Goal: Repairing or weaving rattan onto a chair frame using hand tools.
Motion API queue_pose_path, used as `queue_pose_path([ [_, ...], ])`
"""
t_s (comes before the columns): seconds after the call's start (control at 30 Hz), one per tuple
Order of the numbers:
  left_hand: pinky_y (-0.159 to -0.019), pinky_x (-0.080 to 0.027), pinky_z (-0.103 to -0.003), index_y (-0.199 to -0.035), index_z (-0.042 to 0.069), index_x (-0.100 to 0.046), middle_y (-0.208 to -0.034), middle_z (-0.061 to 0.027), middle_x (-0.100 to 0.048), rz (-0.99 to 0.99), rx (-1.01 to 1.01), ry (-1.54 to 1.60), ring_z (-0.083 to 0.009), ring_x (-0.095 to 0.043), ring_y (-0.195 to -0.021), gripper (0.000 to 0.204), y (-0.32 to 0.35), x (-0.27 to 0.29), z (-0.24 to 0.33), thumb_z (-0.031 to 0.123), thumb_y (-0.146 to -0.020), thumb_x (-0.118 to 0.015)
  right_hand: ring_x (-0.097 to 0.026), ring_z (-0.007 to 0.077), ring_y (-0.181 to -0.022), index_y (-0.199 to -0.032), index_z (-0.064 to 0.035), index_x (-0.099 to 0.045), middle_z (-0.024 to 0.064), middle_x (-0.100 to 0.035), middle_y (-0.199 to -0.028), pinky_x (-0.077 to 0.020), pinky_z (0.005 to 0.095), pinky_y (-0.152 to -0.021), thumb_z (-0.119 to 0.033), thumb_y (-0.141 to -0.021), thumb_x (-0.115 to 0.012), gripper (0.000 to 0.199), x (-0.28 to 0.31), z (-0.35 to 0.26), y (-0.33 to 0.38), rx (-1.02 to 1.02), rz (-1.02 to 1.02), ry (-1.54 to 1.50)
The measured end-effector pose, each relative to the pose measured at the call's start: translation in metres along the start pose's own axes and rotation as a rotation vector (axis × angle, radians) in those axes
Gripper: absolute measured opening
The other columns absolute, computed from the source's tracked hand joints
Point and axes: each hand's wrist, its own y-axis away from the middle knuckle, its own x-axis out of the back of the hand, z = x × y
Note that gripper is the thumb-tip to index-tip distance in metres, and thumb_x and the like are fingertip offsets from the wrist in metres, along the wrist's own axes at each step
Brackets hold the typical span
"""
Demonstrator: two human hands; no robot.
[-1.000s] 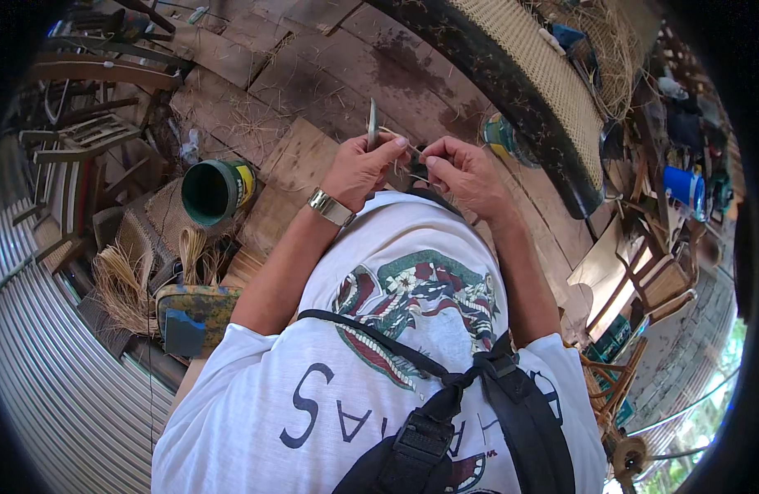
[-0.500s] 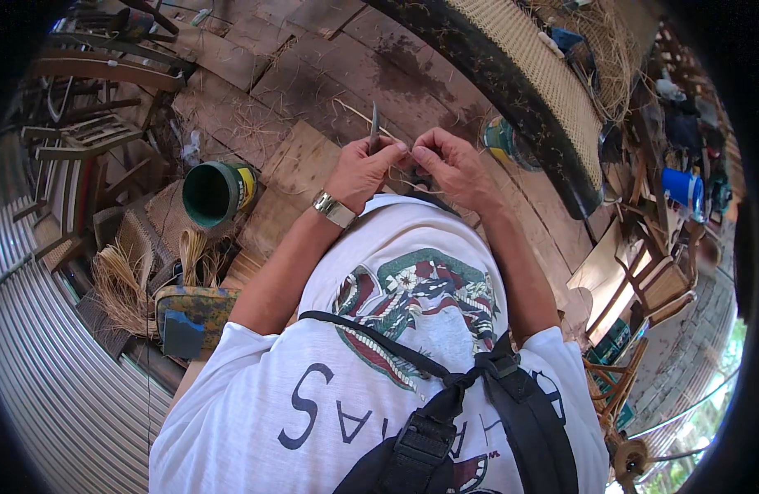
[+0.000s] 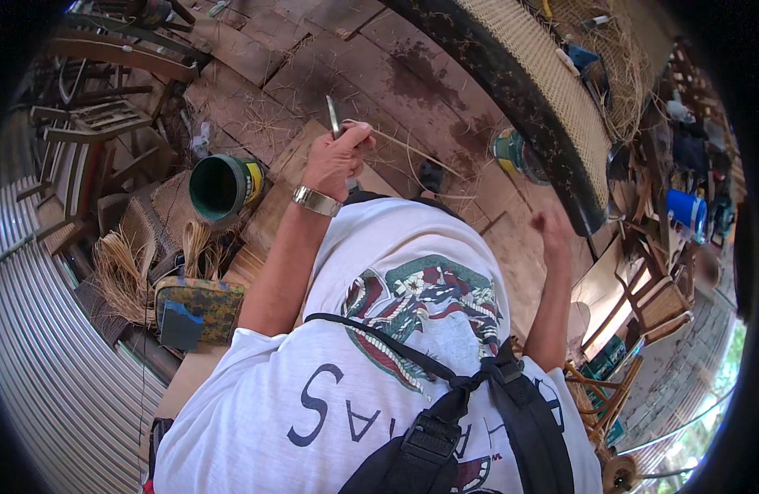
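My left hand (image 3: 336,163) is closed in front of my belly. The pale metal blade of a knife (image 3: 333,115) sticks up out of its fist; the handle is hidden in the palm. From the same hand a thin pale cane strip (image 3: 408,148) runs out to the right, with a loop of it hanging lower down. Off to the right, apart from the strip, my right hand (image 3: 552,226) is raised near the end of the dark curved frame. Its fingers are curled; whether anything is in them I cannot make out.
A curved black frame with woven cane (image 3: 523,58) arches across the upper right. At left stand a dark green bucket (image 3: 217,188), a bundle of cane fibres (image 3: 124,276) and wooden chairs (image 3: 91,123). Another green tin (image 3: 511,151) and a blue container (image 3: 686,210) are at right.
My hands were together at the front; they have parted. The right hand has swung right and down, the left slightly left with the knife. More of the cane strip now shows.
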Motion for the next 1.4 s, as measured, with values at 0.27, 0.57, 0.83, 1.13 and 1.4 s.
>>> queue_pose_path([
  [0.27, -0.044, -0.029, -0.018, -0.089, 0.007, -0.064, -0.08, 0.0013, -0.062, -0.121, 0.091, 0.062, -0.0007, -0.041, -0.053, 0.013, -0.004, 0.006, 0.018, 0.019, -0.092, -0.066, -0.06, 0.0227, -0.112, -0.127, -0.0011, -0.053, 0.0158, -0.061, -0.119, -0.0441, 0.0347, -0.099, -0.032, -0.097, -0.06, 0.044, -0.057, -0.011, -0.001, 0.337, 0.063, 0.173],
  [0.57, -0.043, -0.029, -0.019, -0.098, 0.007, -0.064, -0.087, -0.0019, -0.067, -0.1, 0.063, -0.002, -0.0017, -0.04, -0.052, 0.018, -0.001, -0.009, 0.023, 0.023, -0.093, -0.066, -0.06, 0.011, -0.091, -0.117, -0.0005, -0.056, 0.0049, -0.062, -0.099, -0.05, 0.0256, -0.08, -0.018, -0.098, -0.059, 0.025, -0.182, -0.134, 0.005, 0.313, -0.773, -0.132],
  [0.83, -0.074, -0.049, -0.023, -0.106, 0.001, -0.07, -0.087, 0.0004, -0.068, -0.169, -0.141, -0.401, -0.0065, -0.06, -0.082, 0.024, 0.014, -0.015, -0.002, 0.021, -0.092, -0.07, -0.06, 0.0084, -0.077, -0.1, -0.0003, -0.061, 0.0006, -0.062, -0.08, -0.0508, 0.0232, -0.072, -0.013, -0.096, -0.063, 0.013, -0.189, -0.139, 0.008, 0.25, -0.752, -0.202],
  [1.13, -0.063, -0.045, -0.023, -0.091, 0.002, -0.07, -0.081, 0.0, -0.067, 0.22, -0.524, -0.449, -0.0065, -0.057, -0.072, 0.016, -0.026, 0.055, 0.002, 0.018, -0.09, -0.07, -0.057, 0.0082, -0.069, -0.096, -0.0028, -0.06, 0.001, -0.061, -0.078, -0.0466, 0.0221, -0.065, -0.014, -0.096, -0.062, 0.011, -0.177, -0.14, 0.015, 0.206, -0.763, -0.266],
  [1.4, -0.044, -0.033, -0.023, -0.098, 0.006, -0.062, -0.084, -0.0044, -0.065, 0.901, -0.48, -0.278, -0.0114, -0.052, -0.058, 0.032, -0.044, 0.203, 0.083, 0.021, -0.077, -0.081, -0.058, 0.0074, -0.069, -0.094, -0.0038, -0.06, -0.0004, -0.061, -0.076, -0.0472, 0.0216, -0.067, -0.014, -0.095, -0.062, 0.01, -0.159, -0.133, 0.015, 0.184, -0.709, -0.355],
])
